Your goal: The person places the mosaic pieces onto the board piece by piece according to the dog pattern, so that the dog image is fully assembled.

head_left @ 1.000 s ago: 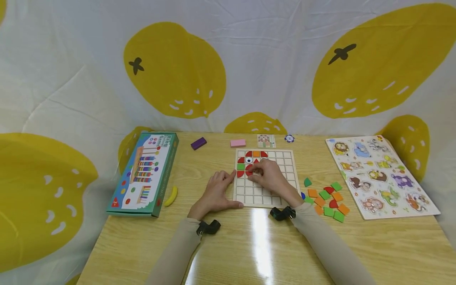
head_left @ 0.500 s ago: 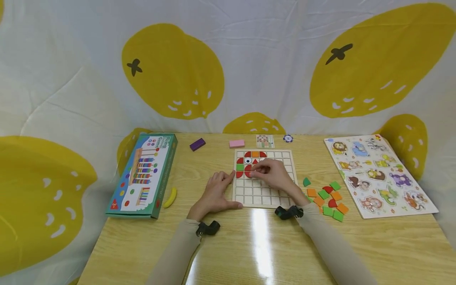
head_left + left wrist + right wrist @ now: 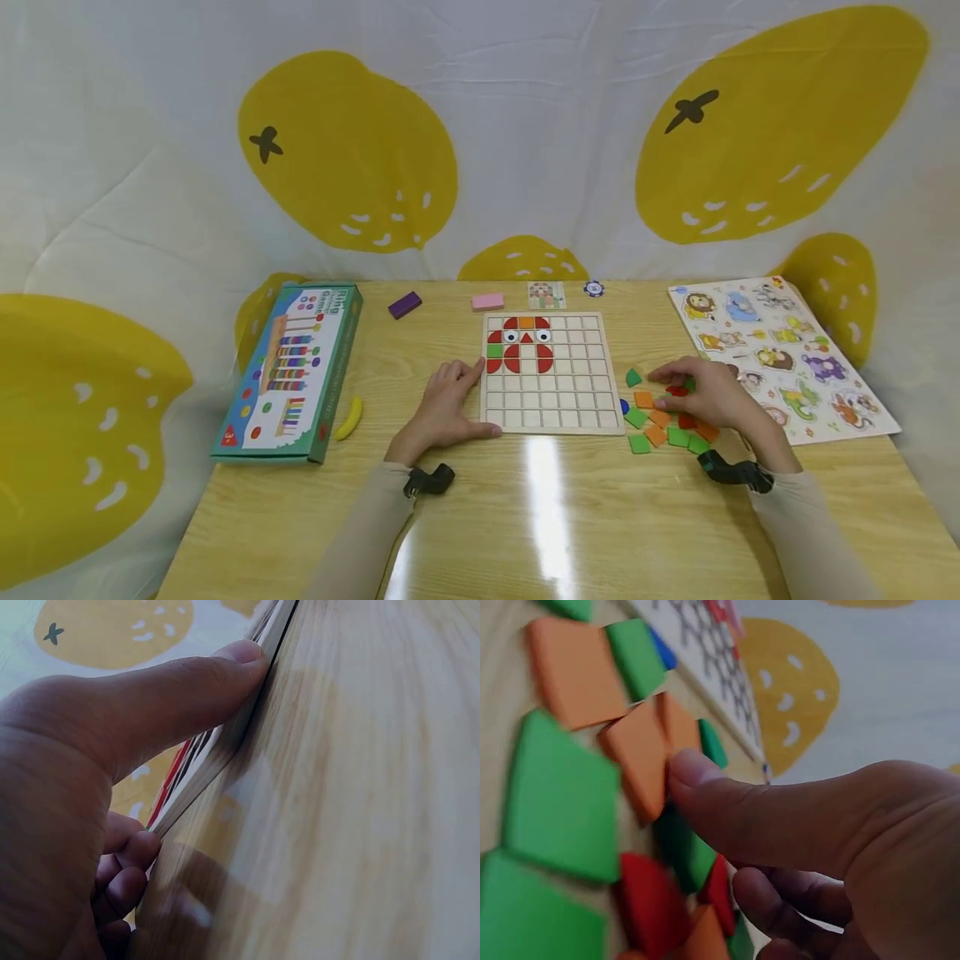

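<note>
A wooden grid board (image 3: 577, 400) lies mid-table with red, orange, green and eye-patterned tiles set in its upper left squares, among them a red tile (image 3: 544, 358). My left hand (image 3: 446, 404) rests at the board's lower left corner, thumb along the front edge and fingertips at the left edge. In the left wrist view the thumb (image 3: 202, 690) lies against the board's side. My right hand (image 3: 708, 392) reaches over loose tiles right of the board, thumb and fingers apart. A red tile (image 3: 677, 390) shows between them. In the right wrist view the thumb touches or nearly touches an orange tile (image 3: 639, 754).
A ring game box (image 3: 285, 375) and toy banana (image 3: 349, 418) lie left. Behind the board are a purple block (image 3: 405, 304), a pink block (image 3: 487, 302), a pattern card (image 3: 546, 295) and a poker chip (image 3: 594, 288). An animal puzzle board (image 3: 795, 358) lies right.
My right hand has left the board and moved right to the loose tiles. A second eye tile and a red tile now show where it was. My left hand has stayed at the board's corner.
</note>
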